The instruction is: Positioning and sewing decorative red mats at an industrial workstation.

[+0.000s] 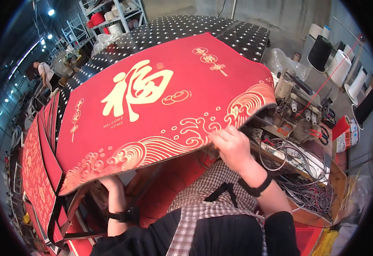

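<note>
A large red doormat with gold lettering and wave patterns lies on a black table dotted with metal studs. Its near edge sticks out over my lap. My right hand is closed on that near edge, right of its middle, with fingers on top. Under the near left part of the mat is my left hand; its fingers are hidden by the mat. To the right, a sewing machine stands close against the mat's right side, which curves up a little there.
A stack of red mats hangs at the left. Thread cones stand at the right, with red-handled scissors near the machine. Tangled cables fill a wooden box. A person is far left, near a shelf.
</note>
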### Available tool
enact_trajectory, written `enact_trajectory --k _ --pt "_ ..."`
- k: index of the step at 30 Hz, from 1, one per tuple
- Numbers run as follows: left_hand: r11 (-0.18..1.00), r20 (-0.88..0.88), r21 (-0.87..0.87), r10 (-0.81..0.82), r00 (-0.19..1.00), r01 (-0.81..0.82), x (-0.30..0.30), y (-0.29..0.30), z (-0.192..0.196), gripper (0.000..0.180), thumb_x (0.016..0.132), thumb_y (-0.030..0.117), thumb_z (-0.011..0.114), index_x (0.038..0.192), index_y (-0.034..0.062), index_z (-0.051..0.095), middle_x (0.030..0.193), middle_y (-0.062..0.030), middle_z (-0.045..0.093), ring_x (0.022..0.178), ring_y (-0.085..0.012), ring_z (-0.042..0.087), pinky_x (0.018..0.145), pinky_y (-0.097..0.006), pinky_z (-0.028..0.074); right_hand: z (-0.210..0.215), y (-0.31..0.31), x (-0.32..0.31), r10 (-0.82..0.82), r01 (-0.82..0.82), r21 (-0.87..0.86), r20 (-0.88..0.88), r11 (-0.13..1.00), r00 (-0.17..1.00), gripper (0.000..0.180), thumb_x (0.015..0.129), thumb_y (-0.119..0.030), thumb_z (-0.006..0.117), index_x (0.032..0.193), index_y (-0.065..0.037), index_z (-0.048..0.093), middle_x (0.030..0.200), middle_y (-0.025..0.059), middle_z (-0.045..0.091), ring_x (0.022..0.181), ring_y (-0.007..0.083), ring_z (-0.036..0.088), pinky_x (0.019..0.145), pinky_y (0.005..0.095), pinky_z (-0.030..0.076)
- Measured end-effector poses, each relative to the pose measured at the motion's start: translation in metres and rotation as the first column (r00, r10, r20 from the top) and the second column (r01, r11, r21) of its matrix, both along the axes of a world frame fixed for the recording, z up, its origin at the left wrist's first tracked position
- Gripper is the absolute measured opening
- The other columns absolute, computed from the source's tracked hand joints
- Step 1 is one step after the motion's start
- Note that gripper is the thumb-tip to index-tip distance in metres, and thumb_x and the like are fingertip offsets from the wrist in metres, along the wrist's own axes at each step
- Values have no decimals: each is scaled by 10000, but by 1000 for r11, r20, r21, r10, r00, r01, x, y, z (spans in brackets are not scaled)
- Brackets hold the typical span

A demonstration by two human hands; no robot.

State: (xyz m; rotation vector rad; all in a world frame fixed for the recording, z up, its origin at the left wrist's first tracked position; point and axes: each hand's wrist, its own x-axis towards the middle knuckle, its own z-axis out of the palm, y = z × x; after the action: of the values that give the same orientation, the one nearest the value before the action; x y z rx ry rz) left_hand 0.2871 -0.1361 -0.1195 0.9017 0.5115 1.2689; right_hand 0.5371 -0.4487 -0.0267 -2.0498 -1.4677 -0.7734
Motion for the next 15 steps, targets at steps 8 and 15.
enact_trajectory --k 8,15 --pt "181 -228 973 696 681 141 189 26 147 670 890 386 484 1406 48 223 1461 -268 80 1347 -447 76 1094 -484 95 2 -49 -12 -66 72 8 -301 997 951 367 551 84 565 878 -73 624 882 37 624 792 252 567 670 340 489" --pt "358 -451 847 91 888 393 236 62 159 369 855 18 527 1224 27 526 1229 -133 550 1125 -199 524 950 -298 399 -12 -65 -19 -135 134 -38 -495 990 859 367 594 75 598 938 -49 639 957 68 619 881 258 572 743 337 490"
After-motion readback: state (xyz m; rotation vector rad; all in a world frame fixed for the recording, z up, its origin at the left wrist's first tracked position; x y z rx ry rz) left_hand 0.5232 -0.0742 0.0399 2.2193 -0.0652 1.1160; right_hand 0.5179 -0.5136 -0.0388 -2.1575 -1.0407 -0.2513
